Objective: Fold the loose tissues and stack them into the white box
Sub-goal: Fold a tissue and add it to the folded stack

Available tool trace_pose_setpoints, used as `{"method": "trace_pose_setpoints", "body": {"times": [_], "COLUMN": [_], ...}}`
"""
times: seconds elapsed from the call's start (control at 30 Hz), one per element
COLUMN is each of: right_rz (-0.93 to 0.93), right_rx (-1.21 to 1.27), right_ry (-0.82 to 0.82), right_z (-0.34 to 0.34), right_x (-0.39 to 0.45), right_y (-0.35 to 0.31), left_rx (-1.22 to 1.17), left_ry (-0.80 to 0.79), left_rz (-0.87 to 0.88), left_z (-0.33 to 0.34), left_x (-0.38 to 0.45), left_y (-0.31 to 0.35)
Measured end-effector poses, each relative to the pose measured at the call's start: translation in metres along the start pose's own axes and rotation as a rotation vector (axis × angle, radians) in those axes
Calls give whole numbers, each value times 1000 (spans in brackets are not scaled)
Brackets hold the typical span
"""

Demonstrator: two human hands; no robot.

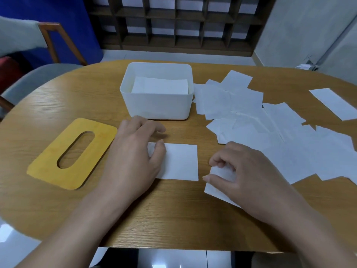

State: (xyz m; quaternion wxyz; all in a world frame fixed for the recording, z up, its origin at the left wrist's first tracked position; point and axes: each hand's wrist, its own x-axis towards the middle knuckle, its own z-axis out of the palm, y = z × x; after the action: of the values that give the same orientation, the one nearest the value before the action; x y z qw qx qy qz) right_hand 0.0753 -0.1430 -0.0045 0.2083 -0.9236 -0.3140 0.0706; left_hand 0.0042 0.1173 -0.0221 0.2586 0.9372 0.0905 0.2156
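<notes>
A white box (158, 107) stands on the wooden table with folded tissues (160, 87) stacked inside. In front of it a folded tissue (181, 161) lies flat. My left hand (133, 157) rests on that tissue's left end, thumb pressing its corner. My right hand (249, 171) pinches another white tissue (218, 182) between thumb and fingers, just right of the folded one. A heap of loose tissues (251, 117) spreads over the table's right side.
A yellow wooden lid with an oval slot (52, 163) lies at the left. One separate folded tissue (334, 103) sits at the far right. A grey chair (34, 78) stands beyond the table's left edge, and a dark shelf unit (173, 26) lines the back wall.
</notes>
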Motion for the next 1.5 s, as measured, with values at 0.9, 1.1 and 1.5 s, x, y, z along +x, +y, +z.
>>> {"method": "trace_pose_setpoints", "body": {"times": [0.9, 1.1, 1.5], "right_rz": [-15, -36, 36], "right_rx": [179, 460, 586], "right_ry": [113, 165, 257], "right_z": [-2, -9, 3], "right_x": [-5, -5, 12], "right_y": [26, 16, 5], "left_rx": [-187, -465, -676], "left_ry": [-342, -273, -119], "left_rz": [231, 79, -164], "left_z": [49, 34, -3], "left_x": [-9, -5, 3], "left_y": [69, 69, 5]}}
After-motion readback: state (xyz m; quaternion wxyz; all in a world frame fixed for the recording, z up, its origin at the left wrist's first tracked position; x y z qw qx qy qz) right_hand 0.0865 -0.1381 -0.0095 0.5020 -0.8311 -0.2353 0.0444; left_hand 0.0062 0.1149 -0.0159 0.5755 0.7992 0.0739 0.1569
